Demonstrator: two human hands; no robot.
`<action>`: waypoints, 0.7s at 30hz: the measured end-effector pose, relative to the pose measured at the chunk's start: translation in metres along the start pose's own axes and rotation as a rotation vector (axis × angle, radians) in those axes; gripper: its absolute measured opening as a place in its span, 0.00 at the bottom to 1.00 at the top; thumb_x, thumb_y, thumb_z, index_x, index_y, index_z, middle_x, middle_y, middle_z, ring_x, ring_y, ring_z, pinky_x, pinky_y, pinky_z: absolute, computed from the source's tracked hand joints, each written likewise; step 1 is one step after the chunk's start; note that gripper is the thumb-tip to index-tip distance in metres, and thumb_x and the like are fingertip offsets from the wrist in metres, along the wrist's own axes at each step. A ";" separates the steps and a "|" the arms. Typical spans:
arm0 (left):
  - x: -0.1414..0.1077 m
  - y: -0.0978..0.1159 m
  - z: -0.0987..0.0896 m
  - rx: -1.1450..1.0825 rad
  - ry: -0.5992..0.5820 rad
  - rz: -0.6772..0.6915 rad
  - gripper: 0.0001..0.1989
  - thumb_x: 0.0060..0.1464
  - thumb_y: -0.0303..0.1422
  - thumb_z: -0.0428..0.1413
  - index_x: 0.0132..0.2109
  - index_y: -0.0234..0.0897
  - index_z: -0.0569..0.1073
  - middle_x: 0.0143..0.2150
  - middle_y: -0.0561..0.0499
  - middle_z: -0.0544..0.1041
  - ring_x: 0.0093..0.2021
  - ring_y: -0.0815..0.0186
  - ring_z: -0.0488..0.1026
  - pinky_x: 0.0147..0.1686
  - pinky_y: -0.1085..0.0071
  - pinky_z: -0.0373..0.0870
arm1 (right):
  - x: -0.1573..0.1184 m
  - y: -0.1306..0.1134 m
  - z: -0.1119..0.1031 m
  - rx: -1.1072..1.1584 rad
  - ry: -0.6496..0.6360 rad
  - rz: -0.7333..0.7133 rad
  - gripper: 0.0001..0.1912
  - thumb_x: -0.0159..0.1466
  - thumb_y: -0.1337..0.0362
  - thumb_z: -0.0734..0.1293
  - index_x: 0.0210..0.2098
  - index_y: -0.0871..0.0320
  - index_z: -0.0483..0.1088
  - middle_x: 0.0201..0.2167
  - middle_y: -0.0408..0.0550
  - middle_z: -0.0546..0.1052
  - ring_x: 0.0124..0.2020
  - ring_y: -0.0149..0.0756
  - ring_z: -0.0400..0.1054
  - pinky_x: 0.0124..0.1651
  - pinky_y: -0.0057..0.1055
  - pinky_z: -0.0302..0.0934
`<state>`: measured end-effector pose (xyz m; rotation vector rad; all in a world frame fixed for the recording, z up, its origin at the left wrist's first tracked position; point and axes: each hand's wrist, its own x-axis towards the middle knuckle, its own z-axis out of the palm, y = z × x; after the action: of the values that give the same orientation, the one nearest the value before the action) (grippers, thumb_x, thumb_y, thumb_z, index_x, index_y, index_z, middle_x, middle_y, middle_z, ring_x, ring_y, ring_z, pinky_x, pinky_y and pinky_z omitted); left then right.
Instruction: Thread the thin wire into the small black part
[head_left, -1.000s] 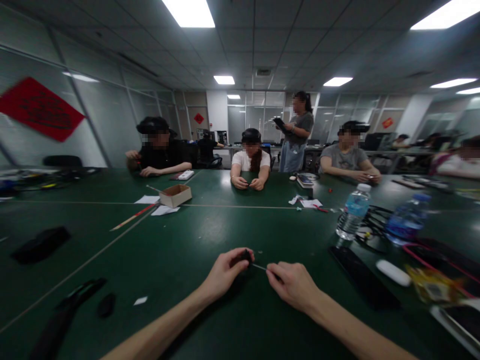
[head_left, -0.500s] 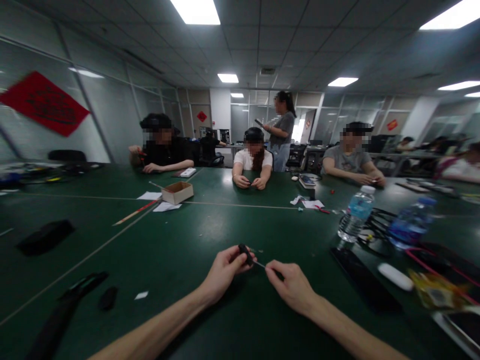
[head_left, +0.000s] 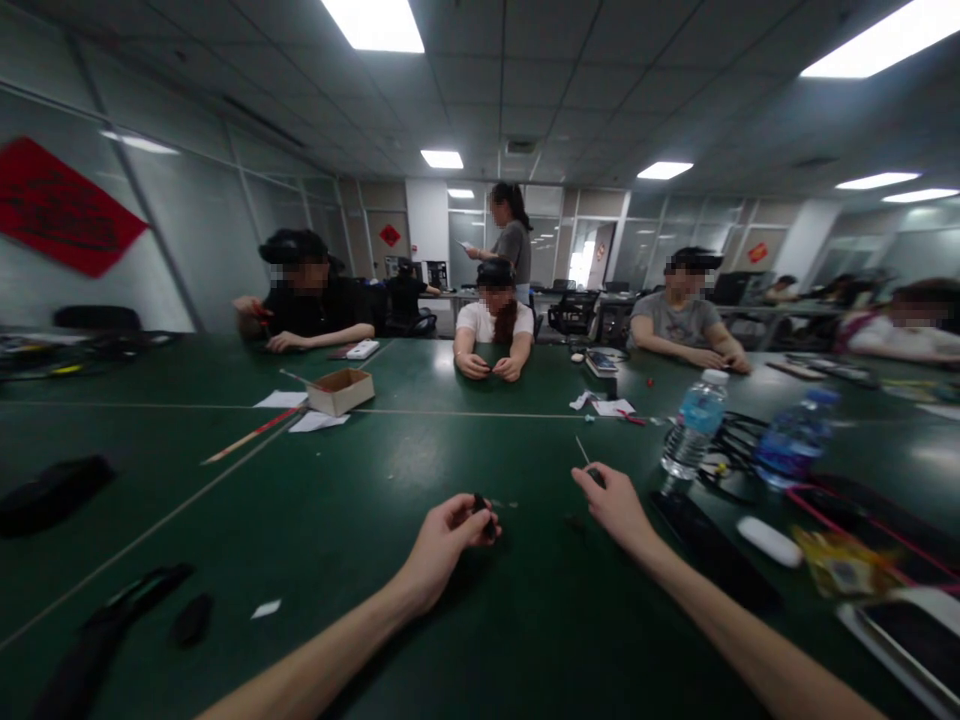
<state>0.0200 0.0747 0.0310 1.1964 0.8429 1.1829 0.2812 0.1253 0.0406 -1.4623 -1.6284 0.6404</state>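
Note:
My left hand (head_left: 450, 540) is closed round a small black part (head_left: 484, 514), pinched between thumb and fingers above the green table; its exact kind is too small to make out. To the right and apart from it, my right hand (head_left: 616, 503) grips a screwdriver (head_left: 584, 453) by its dark handle. The thin metal shaft points up and to the left, away from the black part. A small dark piece (head_left: 574, 522) lies on the table between the two hands, blurred.
To the right are a water bottle (head_left: 694, 425), a blue-capped bottle (head_left: 796, 440), a black phone-like slab (head_left: 712, 550), a white case (head_left: 769, 541) and a foil packet (head_left: 844, 563). An open cardboard box (head_left: 341, 394) stands farther back. A black strap-like object (head_left: 97, 640) lies left. People sit across the table.
My right hand has drawn the screwdriver back from the black part, up and to the right, and its tip now points upward. The view has turned slightly right. The standing person has moved left.

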 end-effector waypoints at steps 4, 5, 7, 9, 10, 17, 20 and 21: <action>-0.001 0.004 0.001 0.027 -0.013 -0.006 0.16 0.51 0.40 0.55 0.41 0.31 0.70 0.38 0.44 0.74 0.37 0.64 0.73 0.38 0.67 0.68 | 0.014 0.004 -0.027 -0.280 -0.221 -0.043 0.18 0.56 0.49 0.63 0.26 0.60 0.66 0.23 0.45 0.70 0.24 0.31 0.62 0.26 0.27 0.54; -0.001 0.004 0.002 0.037 -0.010 -0.006 0.16 0.50 0.40 0.55 0.41 0.31 0.70 0.38 0.44 0.74 0.37 0.64 0.73 0.38 0.68 0.68 | 0.014 0.005 -0.031 -0.321 -0.289 -0.038 0.18 0.55 0.49 0.64 0.27 0.60 0.66 0.24 0.46 0.70 0.24 0.32 0.63 0.27 0.27 0.54; -0.002 0.005 0.003 0.056 -0.006 -0.009 0.17 0.50 0.41 0.56 0.41 0.31 0.71 0.38 0.44 0.75 0.37 0.64 0.73 0.38 0.68 0.68 | 0.013 0.006 -0.037 -0.387 -0.380 -0.034 0.18 0.52 0.50 0.67 0.29 0.60 0.67 0.27 0.47 0.71 0.26 0.33 0.64 0.28 0.27 0.55; -0.002 0.006 0.003 0.070 -0.009 -0.011 0.17 0.50 0.41 0.56 0.41 0.31 0.71 0.38 0.44 0.75 0.37 0.64 0.73 0.38 0.68 0.68 | 0.011 0.008 -0.039 -0.451 -0.409 -0.045 0.17 0.49 0.53 0.70 0.30 0.60 0.68 0.29 0.47 0.71 0.28 0.34 0.64 0.29 0.27 0.55; -0.003 0.006 0.003 0.072 -0.015 -0.013 0.17 0.50 0.41 0.56 0.41 0.32 0.71 0.38 0.44 0.75 0.38 0.64 0.73 0.39 0.68 0.68 | 0.010 0.008 -0.039 -0.480 -0.411 -0.054 0.16 0.48 0.55 0.71 0.30 0.59 0.68 0.31 0.47 0.71 0.29 0.34 0.64 0.30 0.27 0.55; -0.003 0.006 0.001 0.071 -0.058 -0.006 0.16 0.51 0.40 0.54 0.42 0.32 0.70 0.39 0.44 0.74 0.38 0.63 0.72 0.39 0.67 0.67 | 0.013 0.010 -0.040 -0.597 -0.289 -0.075 0.12 0.51 0.58 0.69 0.30 0.60 0.68 0.32 0.49 0.71 0.32 0.36 0.66 0.33 0.28 0.56; -0.002 0.005 0.001 0.070 -0.056 0.002 0.15 0.51 0.40 0.55 0.41 0.32 0.70 0.38 0.45 0.74 0.37 0.64 0.72 0.38 0.68 0.67 | 0.015 0.014 -0.043 -0.653 -0.300 -0.009 0.12 0.49 0.59 0.71 0.29 0.60 0.69 0.31 0.50 0.71 0.31 0.37 0.66 0.31 0.28 0.56; -0.002 0.005 0.001 0.071 -0.054 0.001 0.15 0.51 0.40 0.55 0.41 0.32 0.70 0.38 0.45 0.74 0.37 0.64 0.72 0.38 0.68 0.67 | 0.015 0.015 -0.044 -0.656 -0.314 0.012 0.11 0.49 0.60 0.71 0.28 0.60 0.69 0.31 0.49 0.71 0.30 0.37 0.67 0.31 0.28 0.56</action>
<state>0.0196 0.0718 0.0360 1.2813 0.8492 1.1249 0.3266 0.1359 0.0548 -1.8992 -2.2117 0.3609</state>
